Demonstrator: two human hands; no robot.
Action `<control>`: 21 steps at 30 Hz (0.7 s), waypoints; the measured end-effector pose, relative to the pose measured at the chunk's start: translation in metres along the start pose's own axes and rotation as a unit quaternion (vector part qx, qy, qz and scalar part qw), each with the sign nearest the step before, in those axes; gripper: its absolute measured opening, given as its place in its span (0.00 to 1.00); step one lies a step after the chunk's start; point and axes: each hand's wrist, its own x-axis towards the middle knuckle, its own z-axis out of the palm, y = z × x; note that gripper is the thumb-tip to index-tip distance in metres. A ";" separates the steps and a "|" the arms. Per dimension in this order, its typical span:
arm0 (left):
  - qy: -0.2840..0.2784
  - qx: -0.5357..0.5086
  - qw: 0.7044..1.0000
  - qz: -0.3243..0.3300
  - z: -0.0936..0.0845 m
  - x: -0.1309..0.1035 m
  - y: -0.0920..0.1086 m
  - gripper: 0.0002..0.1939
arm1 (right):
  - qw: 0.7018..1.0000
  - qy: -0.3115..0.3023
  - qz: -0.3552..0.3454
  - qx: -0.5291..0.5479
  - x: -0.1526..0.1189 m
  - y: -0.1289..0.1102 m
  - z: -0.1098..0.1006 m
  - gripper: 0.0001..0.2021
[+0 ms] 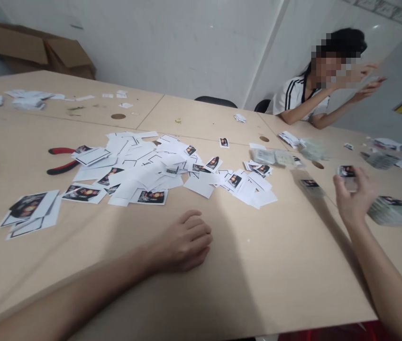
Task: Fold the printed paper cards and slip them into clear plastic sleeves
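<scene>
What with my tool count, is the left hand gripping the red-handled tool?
No, the tool lies partly under cards, apart from the left hand.

Cards [146,166] (many) on table [286,284]

1 small, pale, seemingly clear pack [346,173] is resting in the grip of the right hand [357,202], held up between thumb and fingers; its dark printed part is showing uppermost, its finer details blurring.

pale wall [172,47], patterned border strip [382,8] high at right, light wood table [279,265], dark chair backs [216,101] behind it
</scene>
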 end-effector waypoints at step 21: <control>0.033 -0.002 0.999 0.018 -0.003 -0.004 0.001 0.05 | 0.985 0.094 0.004 -0.143 -0.014 0.029 0.050 0.25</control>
